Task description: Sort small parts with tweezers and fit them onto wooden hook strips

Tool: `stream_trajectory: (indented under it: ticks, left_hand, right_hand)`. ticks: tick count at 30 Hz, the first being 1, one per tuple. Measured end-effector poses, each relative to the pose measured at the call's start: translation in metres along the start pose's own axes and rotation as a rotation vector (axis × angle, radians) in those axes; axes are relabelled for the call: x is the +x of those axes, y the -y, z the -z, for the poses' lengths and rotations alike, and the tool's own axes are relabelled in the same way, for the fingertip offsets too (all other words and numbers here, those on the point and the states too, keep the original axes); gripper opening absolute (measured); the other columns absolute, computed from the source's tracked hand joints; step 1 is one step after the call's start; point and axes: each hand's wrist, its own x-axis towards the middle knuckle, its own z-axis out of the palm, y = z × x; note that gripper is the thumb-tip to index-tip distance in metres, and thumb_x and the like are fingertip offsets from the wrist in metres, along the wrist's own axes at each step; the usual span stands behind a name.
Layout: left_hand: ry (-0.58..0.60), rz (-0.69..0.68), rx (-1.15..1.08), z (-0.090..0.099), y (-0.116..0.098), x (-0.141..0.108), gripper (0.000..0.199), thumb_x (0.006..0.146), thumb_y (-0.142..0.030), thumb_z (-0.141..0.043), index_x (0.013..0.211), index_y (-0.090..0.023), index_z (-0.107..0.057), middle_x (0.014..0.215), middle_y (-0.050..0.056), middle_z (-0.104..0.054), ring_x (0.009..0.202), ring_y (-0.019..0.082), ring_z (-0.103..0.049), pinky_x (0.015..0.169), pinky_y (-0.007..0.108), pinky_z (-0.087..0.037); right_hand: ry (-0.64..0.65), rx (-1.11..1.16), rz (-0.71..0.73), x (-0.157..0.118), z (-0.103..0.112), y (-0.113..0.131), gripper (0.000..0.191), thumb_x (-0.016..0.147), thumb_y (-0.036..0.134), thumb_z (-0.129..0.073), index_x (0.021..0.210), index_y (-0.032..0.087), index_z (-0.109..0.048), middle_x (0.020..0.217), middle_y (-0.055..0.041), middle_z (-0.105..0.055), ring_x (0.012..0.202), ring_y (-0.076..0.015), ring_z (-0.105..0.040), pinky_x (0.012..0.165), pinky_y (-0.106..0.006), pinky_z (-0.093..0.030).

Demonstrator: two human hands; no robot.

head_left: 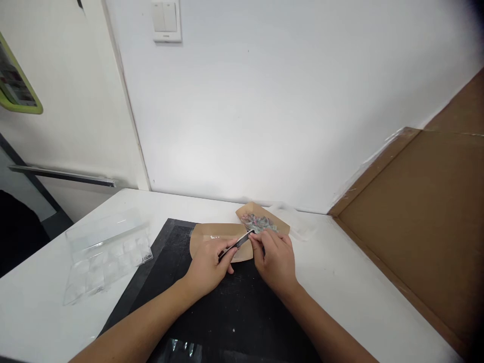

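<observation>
My left hand (209, 264) is closed around a slim dark tool with a pale edge (242, 240), held tilted with its far end up and to the right. At that far end, the thumb and fingers of my right hand (276, 257) are pinched together. Whatever sits between those right fingertips is hidden or too small to name. Beneath both hands lies a brown paper piece with a clear window (202, 234), on a black mat (242, 307). Just behind my right hand rests a brown packet (247, 209) with small grey and pink pieces under clear plastic (259, 222).
A clear plastic compartment box (109, 262) stands with its lid open on the white table (34, 302), left of the mat. Crumpled clear plastic (298, 222) lies behind the packet. Large cardboard (416, 212) leans at the right, and a white wall (245, 111) closes the back.
</observation>
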Motion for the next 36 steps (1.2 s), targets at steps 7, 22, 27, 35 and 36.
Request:
stream_trajectory:
  ticks: [7,22,27,35,36]
  left_hand:
    - [0.011,0.024,-0.029,-0.001,-0.002,0.002,0.038,0.102,-0.029,-0.052,0.138,-0.026,-0.065,0.091,0.001,-0.076,0.057,0.010,-0.069,0.075,0.025,-0.053]
    - [-0.010,0.042,-0.046,0.000,-0.005,0.003,0.035,0.102,-0.034,-0.051,0.130,-0.024,-0.070,0.101,0.003,-0.076,0.053,0.009,-0.066,0.066,0.024,-0.053]
    - [-0.020,0.025,0.003,0.001,-0.007,0.003,0.035,0.102,-0.033,-0.052,0.130,-0.023,-0.070,0.091,0.002,-0.078,0.055,0.010,-0.067,0.070,0.024,-0.054]
    - [-0.042,-0.014,0.035,0.003,-0.008,0.002,0.035,0.101,-0.029,-0.054,0.133,-0.024,-0.069,0.074,-0.001,-0.073,0.060,0.013,-0.070,0.076,0.025,-0.054]
    - [-0.042,-0.017,0.031,0.004,-0.008,0.002,0.035,0.101,-0.029,-0.054,0.133,-0.024,-0.069,0.075,-0.001,-0.073,0.060,0.012,-0.070,0.076,0.025,-0.054]
  right_hand:
    - [0.093,0.073,0.039,-0.004,0.000,0.011,0.020,0.104,0.022,-0.050,0.085,0.021,-0.058,0.072,0.0007,-0.059,0.069,-0.0167,-0.056,0.083,-0.034,-0.037]
    - [0.142,0.081,0.051,-0.003,0.002,0.009,0.020,0.104,0.022,-0.049,0.086,0.021,-0.058,0.075,-0.0001,-0.062,0.071,-0.0165,-0.057,0.080,-0.032,-0.037]
    - [0.072,0.008,0.013,-0.001,0.002,0.002,0.020,0.103,0.024,-0.051,0.085,0.021,-0.059,0.073,-0.0001,-0.061,0.069,-0.0169,-0.056,0.081,-0.033,-0.038]
    - [0.071,0.037,0.056,-0.002,0.000,0.002,0.018,0.103,0.021,-0.051,0.086,0.021,-0.057,0.073,-0.0003,-0.060,0.070,-0.0168,-0.056,0.082,-0.034,-0.040]
    - [0.066,0.032,0.052,-0.002,0.000,0.002,0.018,0.103,0.021,-0.052,0.085,0.021,-0.057,0.073,-0.0001,-0.060,0.069,-0.0166,-0.055,0.082,-0.034,-0.040]
